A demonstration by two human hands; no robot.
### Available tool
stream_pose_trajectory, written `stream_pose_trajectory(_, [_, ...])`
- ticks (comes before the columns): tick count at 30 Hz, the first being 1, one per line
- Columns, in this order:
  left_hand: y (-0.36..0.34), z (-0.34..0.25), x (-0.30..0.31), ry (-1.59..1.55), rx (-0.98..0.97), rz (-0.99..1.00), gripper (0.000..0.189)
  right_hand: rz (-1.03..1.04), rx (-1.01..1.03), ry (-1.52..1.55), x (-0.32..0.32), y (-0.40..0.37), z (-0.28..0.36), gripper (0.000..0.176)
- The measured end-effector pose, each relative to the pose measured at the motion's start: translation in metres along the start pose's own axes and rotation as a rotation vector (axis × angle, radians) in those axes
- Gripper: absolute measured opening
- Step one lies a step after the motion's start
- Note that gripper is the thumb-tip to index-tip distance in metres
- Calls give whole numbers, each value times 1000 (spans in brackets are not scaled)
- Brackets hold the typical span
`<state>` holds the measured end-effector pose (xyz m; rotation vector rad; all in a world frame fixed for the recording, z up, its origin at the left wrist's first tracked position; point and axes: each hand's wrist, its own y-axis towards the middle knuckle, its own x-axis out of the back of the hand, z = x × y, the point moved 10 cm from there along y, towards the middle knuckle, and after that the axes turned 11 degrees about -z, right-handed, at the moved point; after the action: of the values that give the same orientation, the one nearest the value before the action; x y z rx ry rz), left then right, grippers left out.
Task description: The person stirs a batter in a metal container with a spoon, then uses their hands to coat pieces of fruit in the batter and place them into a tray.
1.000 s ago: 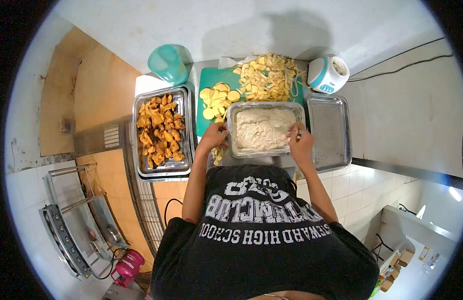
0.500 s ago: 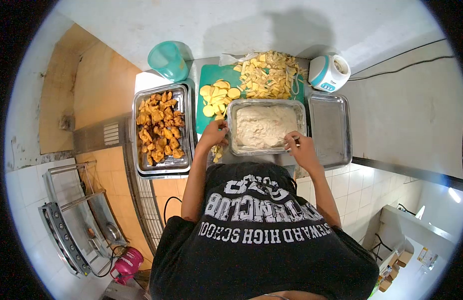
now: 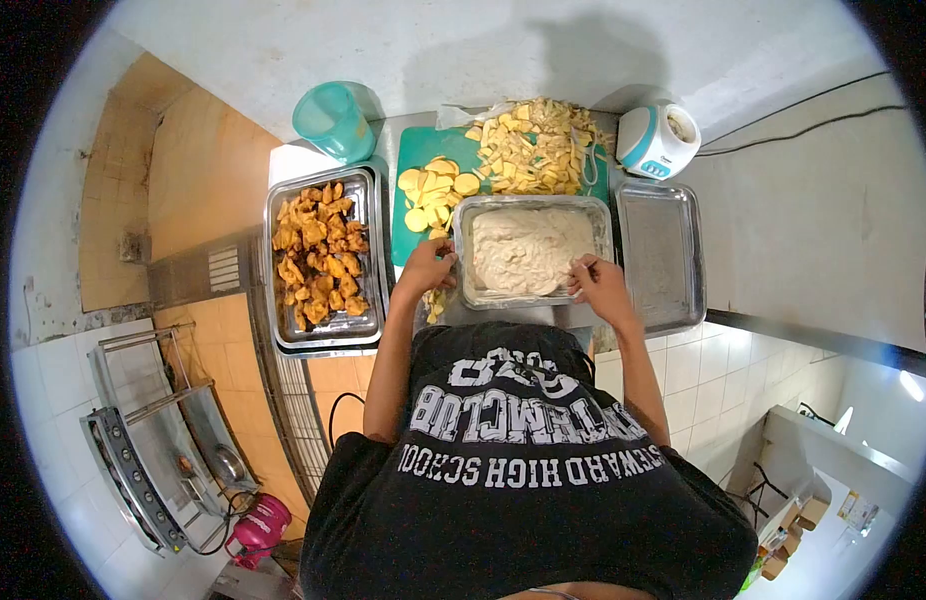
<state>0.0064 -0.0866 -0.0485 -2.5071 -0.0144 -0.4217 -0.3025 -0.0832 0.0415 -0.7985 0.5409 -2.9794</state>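
A metal tray [image 3: 458,225] filled with pale, lumpy batter [image 3: 528,250] stands right in front of me. My left hand [image 3: 429,266] is closed at the tray's left rim, fingers curled against it. Over the lower right corner, my right hand [image 3: 600,286] has its fingers pinched together at the batter's edge; whatever may be between them is too small to make out. Behind the tray lies a green cutting board [image 3: 411,160], partly covered by yellow slices [image 3: 438,190] and a heap of yellow cut strips [image 3: 533,150].
On the left, a metal tray [image 3: 274,300] holds browned fried pieces [image 3: 323,255]. A teal plastic container [image 3: 333,122] stands behind it. At the right are another metal tray [image 3: 663,255] and a white-and-teal appliance [image 3: 655,145]. A pink gas cylinder [image 3: 258,525] stands at lower left.
My right hand has shifted very slightly left at the tray's corner. My left hand stays at the left rim. The batter's surface looks a little different.
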Motion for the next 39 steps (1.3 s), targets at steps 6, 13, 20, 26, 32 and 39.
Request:
stream_pose_trajectory(6, [8,12,-4,-52,1,18,20,193,-54,274,-80,-11,9,30])
stream_pose_trajectory(13, [12,11,-4,-6,-49,10,20,91,-69,444,-102,13,24,39])
stream_pose_trajectory(20, [6,10,-1,-81,0,-2,22,-44,-1,481,-74,64,37,41])
stream_pose_trajectory(26, [14,15,-5,-82,-26,35,24,99,97,74,-51,46,83,42])
stream_pose_trajectory(32, [4,3,1,-73,-27,-3,23,446,61,-57,-120,17,82,38])
stream_pose_trajectory(39, [8,4,-2,-110,-34,25,24,343,125,-12,-144,49,90,35])
